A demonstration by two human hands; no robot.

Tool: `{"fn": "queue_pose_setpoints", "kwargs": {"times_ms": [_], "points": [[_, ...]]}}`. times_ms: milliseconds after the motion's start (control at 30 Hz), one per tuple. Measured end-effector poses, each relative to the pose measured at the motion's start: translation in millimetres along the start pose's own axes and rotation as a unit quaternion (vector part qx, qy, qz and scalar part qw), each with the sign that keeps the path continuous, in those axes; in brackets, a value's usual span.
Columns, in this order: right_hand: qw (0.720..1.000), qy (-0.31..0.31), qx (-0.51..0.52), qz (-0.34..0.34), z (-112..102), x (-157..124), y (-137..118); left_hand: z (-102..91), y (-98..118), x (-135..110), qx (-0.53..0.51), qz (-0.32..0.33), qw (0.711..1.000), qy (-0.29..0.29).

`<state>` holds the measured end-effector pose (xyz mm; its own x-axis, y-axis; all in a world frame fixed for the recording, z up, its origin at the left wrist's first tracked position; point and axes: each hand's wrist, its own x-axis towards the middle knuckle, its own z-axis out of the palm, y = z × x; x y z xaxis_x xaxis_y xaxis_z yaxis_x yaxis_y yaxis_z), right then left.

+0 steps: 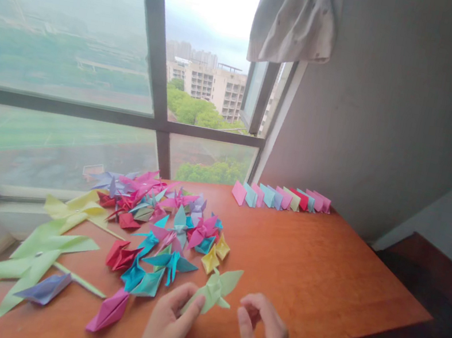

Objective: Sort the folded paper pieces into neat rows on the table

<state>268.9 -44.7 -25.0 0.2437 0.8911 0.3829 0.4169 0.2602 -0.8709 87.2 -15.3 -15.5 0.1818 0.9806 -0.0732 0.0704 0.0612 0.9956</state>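
My left hand [174, 317] pinches a pale green folded paper crane [215, 292] between thumb and fingers, one wing partly hidden by them. The crane's other wing spreads up to the right, above the table's front edge. To the right of it, apart from the paper, my right hand [266, 335] has its fingers loosely curled, thumb and forefinger slightly parted, with nothing visible in them. Close by the crane are yellow folded paper pieces [210, 260] and a teal paper crane [172, 263]. A magenta folded paper piece [108, 311] lies left of my left hand.
Many coloured paper cranes [176, 201] crowd the wooden table's [320, 279] left side. Green [39, 257] and yellow [79, 207] paper pinwheels lie by the window. A row of folded paper cards [277, 197] stands at the back. An open window pane [258, 96] and curtain [296, 18] are beyond.
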Motion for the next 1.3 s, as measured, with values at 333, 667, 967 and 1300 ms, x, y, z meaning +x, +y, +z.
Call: {"fn": "queue_pose_setpoints", "kwargs": {"times_ms": [333, 667, 967, 1300], "points": [[0.963, -0.073, -0.192, -0.177, 7.8, 8.4, 4.5, 5.3, -2.5, -4.4, 0.069, 0.035, 0.997, -0.023], [0.890, -0.015, -0.455, -0.014, -0.3, 144.8, 43.8, 8.5, -9.0, -8.7, 0.203, 0.156, 0.966, -0.032], [0.859, -0.064, -0.504, 0.065, 34.0, 201.1, 62.8, 6.3, -22.7, -2.2, 0.229, 0.174, 0.957, -0.045], [0.851, -0.088, -0.511, 0.088, 37.9, 200.7, 63.1, 7.0, -22.0, 0.2, 0.221, 0.167, 0.959, -0.057]]}}
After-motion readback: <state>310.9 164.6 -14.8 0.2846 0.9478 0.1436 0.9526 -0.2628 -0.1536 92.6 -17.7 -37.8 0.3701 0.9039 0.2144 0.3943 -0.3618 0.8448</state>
